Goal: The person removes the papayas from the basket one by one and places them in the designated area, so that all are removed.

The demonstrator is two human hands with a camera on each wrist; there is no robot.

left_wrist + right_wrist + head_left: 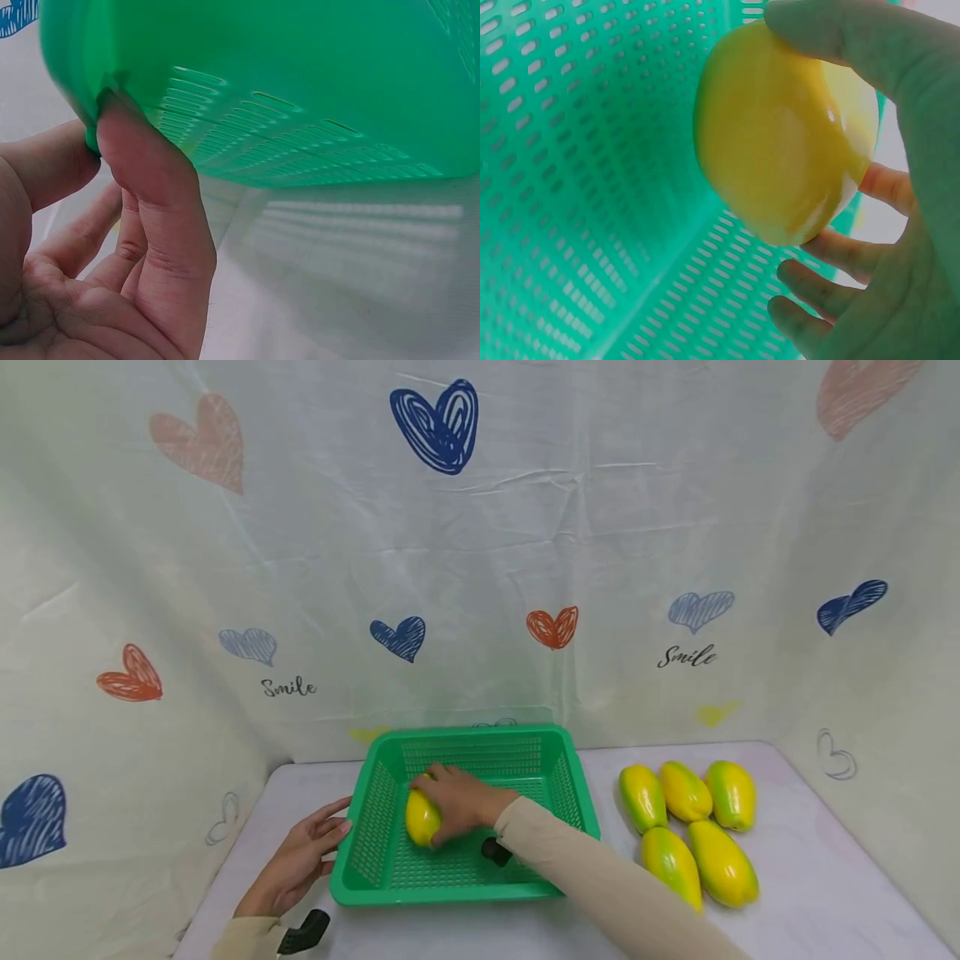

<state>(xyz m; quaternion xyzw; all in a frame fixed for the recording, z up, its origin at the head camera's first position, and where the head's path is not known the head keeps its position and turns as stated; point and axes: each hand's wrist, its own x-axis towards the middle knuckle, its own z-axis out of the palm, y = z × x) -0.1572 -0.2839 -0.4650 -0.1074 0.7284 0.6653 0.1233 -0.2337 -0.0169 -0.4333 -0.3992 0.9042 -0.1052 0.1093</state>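
A green plastic basket (450, 895) with slotted walls stands on the table. My left hand (294, 865) is at its left side; in the left wrist view the fingers (161, 161) pinch the basket's rim (64, 60). Inside the basket, toward its left end, my right hand (463, 802) holds a glossy yellow papaya (422, 818). In the right wrist view the thumb lies over one end of the papaya (780, 135) and fingertips touch its other side, with the basket's perforated wall beside it.
Several more yellow-green papayas (671, 862) lie grouped on the table (810, 877) to the right of the basket, near the right forearm. A white curtain (480, 560) printed with hearts hangs behind the table and along both sides.
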